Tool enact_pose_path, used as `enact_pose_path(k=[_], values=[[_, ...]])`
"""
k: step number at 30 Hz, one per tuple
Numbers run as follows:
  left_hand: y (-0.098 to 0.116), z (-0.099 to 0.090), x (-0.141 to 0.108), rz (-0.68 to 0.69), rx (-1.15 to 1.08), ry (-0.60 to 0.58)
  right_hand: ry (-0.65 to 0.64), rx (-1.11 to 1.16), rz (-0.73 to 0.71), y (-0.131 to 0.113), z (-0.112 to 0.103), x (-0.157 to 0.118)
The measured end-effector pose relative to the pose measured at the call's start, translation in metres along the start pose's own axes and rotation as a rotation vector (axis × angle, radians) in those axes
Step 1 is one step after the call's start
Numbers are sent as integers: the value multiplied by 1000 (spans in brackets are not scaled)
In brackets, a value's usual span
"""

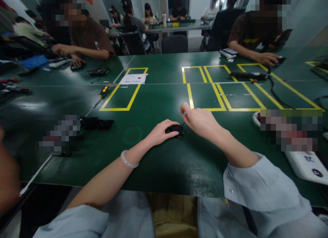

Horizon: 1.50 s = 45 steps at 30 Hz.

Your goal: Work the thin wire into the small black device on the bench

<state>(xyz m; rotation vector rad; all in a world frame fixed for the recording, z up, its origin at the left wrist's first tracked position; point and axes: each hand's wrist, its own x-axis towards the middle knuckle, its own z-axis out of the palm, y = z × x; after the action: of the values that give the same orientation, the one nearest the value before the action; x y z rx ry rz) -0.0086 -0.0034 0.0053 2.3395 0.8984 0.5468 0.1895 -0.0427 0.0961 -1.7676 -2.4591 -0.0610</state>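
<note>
A small black square part lies on the green table in front of me. My left hand grips it from the left, thumb along the near side and fingers along the far side. Just above and to the right of the part is my right hand, its fingers pinched together. A thin dark piece, perhaps a tool tip or wire, shows between the right fingers and the part's upper right corner; what it is cannot be made out.
Black parts lie to the left, with a yellow-black screwdriver beyond. A paper label sits by yellow tape outlines. A white device is at right. Two people work across the table.
</note>
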Motion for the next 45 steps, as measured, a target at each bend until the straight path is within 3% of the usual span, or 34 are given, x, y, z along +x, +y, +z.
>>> enact_pose_path(k=[6, 13, 45], values=[[-3, 2, 0, -1, 3, 11, 53, 27, -4, -1, 0, -2], [1, 0, 0, -8, 3, -1, 6, -28, 13, -1, -1, 1], [-2, 1, 0, 4, 6, 12, 8, 3, 5, 0, 0, 0]])
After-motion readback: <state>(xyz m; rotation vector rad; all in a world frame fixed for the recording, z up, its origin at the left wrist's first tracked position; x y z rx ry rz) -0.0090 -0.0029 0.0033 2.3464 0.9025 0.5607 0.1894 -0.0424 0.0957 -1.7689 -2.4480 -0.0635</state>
